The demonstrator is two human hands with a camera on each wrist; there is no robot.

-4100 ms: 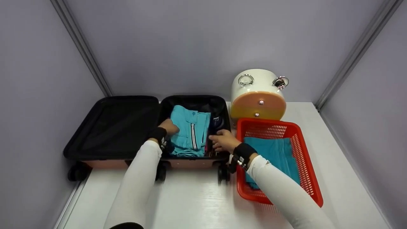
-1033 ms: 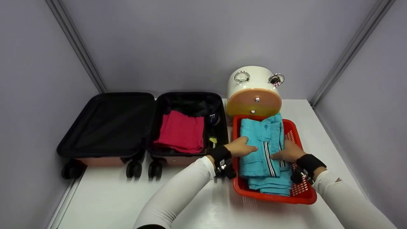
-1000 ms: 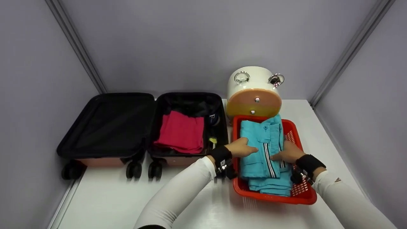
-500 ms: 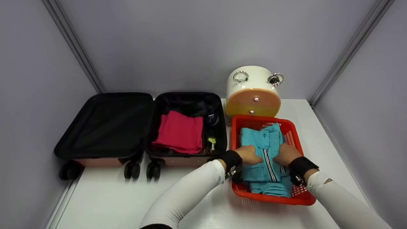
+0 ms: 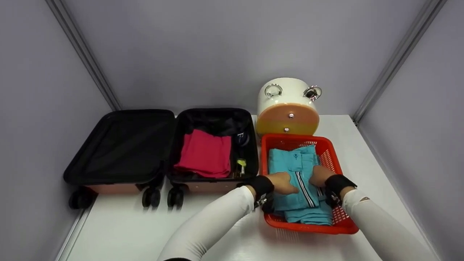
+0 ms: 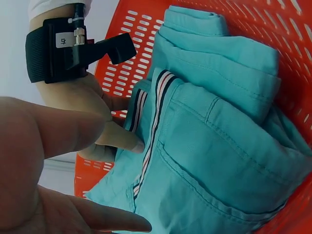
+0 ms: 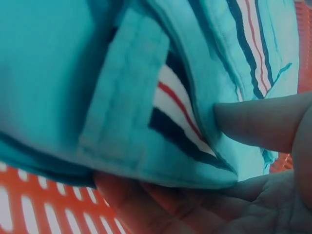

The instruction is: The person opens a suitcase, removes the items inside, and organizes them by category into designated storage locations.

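Note:
A folded teal garment with a striped placket (image 5: 295, 163) lies in the red plastic basket (image 5: 328, 145) on top of more teal cloth. My left hand (image 5: 286, 183) holds its left edge, thumb on top. My right hand (image 5: 318, 175) holds the right side near the stripe. In the right wrist view the right hand (image 7: 161, 151) pinches the teal garment's (image 7: 73, 73) folded edge, thumb above and fingers beneath, over the basket's mesh (image 7: 29, 214). The left wrist view shows my left hand (image 6: 105, 183) at the cloth (image 6: 219, 146) and the right hand (image 6: 83, 97) with its thumb on the stripe.
An open black-lined suitcase (image 5: 127, 145) lies to the left, with a folded red garment (image 5: 204, 152) and small items such as a yellow one (image 5: 241, 165) in its right half. A white and orange round case (image 5: 288, 108) stands behind the basket. White table (image 5: 217, 221), grey walls around.
Both hands carried the teal garment from the suitcase over to the basket and have lowered it in, drawing it toward the near end. The red garment in the suitcase is now uncovered.

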